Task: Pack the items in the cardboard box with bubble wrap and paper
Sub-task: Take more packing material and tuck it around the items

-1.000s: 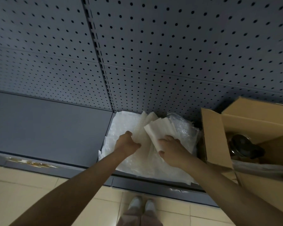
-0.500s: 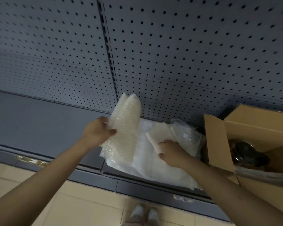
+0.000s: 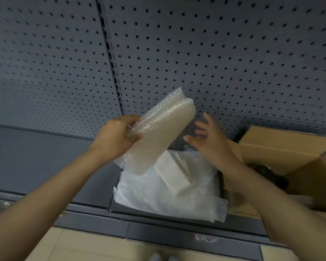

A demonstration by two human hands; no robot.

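Note:
My left hand [image 3: 115, 138] grips a folded stack of bubble wrap [image 3: 160, 132] by its left edge and holds it tilted in the air above the shelf. Just right of the stack, my right hand [image 3: 209, 138] is open with fingers spread, not touching it. Below them a pile of bubble wrap sheets [image 3: 169, 196] lies on the grey shelf with a folded paper pad [image 3: 173, 172] on top. An open cardboard box [image 3: 282, 147] stands at the right; a dark round item [image 3: 271, 176] lies inside, partly hidden by my right forearm.
A grey pegboard wall [image 3: 196, 53] rises behind the shelf [image 3: 36, 157]. The shelf's front rail [image 3: 158, 230] runs along the bottom, with beige floor tiles below it and the tips of my shoes [image 3: 162, 258] at the lower edge.
My left hand has lifted the folded bubble wrap up and to the right, off the pile. My right hand let go of the paper pad and rose, open, beside the stack.

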